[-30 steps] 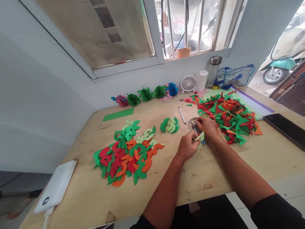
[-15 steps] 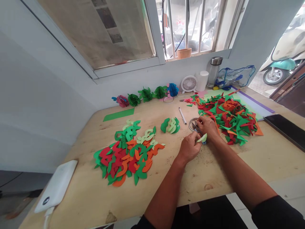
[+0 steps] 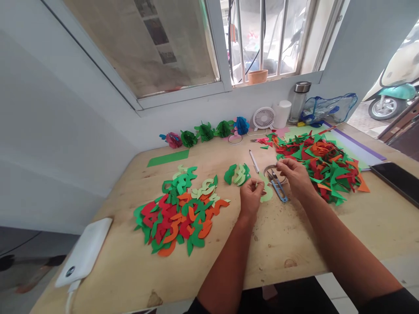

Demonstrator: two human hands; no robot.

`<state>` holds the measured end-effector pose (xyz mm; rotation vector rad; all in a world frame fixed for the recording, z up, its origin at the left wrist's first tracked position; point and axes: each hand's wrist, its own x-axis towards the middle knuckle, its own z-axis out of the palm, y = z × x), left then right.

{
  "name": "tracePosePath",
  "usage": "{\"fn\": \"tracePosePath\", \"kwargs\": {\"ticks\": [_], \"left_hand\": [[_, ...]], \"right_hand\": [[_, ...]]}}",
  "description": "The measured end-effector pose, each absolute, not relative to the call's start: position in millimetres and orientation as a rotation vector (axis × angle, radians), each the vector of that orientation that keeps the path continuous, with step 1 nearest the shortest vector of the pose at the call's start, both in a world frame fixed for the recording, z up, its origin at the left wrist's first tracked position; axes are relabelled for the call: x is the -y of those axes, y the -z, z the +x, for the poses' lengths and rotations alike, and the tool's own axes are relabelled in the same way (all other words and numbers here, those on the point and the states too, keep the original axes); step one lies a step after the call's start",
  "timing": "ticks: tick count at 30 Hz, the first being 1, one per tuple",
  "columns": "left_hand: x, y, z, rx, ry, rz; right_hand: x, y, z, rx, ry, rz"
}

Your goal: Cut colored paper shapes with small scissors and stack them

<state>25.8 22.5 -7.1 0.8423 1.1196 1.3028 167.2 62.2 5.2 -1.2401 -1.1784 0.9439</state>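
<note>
My left hand is closed in a pinch on a light green paper cutout with a curved outline, which hangs open to the right of my fingers. My right hand has thumb and forefinger pressed together at the right side of a metal ring; what they pinch, if anything, is too small to make out. Between my hands, blue-handled thread snips lie on the table, their tips over the ring. Just left of my left hand is a small group of green paper cutouts.
A heap of mixed cutouts spreads on the left, paper scraps on the right. A white pen, paper honeycomb figures, a small fan, a bottle, a phone and a power bank surround the work area.
My right hand has left the snips, which now lie on the table, and moved right. My left hand has drawn left, and the light green cutout now shows opened out. The view shifted slightly.
</note>
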Motion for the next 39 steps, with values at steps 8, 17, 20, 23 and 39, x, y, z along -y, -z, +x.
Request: {"fn": "tracePosePath", "kwargs": {"ticks": [8, 17, 20, 23, 39], "left_hand": [[-20.6, -1.2, 23.2, -1.168, -1.437, 0.705], [-21.1, -0.9, 26.1, -1.035, -1.401, 0.619], [-22.2, -3.7, 23.5, -1.037, -1.461, 0.564], [-23.4, -5.9, 20.1, -1.052, -1.491, 0.528], [-21.6, -10.5, 16.5, -1.141, -1.454, 0.616]], "right_hand": [[-40.9, -17.5, 143.1, 1.413, -1.172, -1.081], [-41.9, -13.6, 141.2, 1.479, -1.133, -1.169], [-40.5, -16.0, 141.2, 1.486, -1.137, -1.191], [-39.2, -17.5, 140.3, 1.537, -1.119, -1.197], [-39.2, -12.3, 136.3, 1.496, -1.088, -1.225]]}}
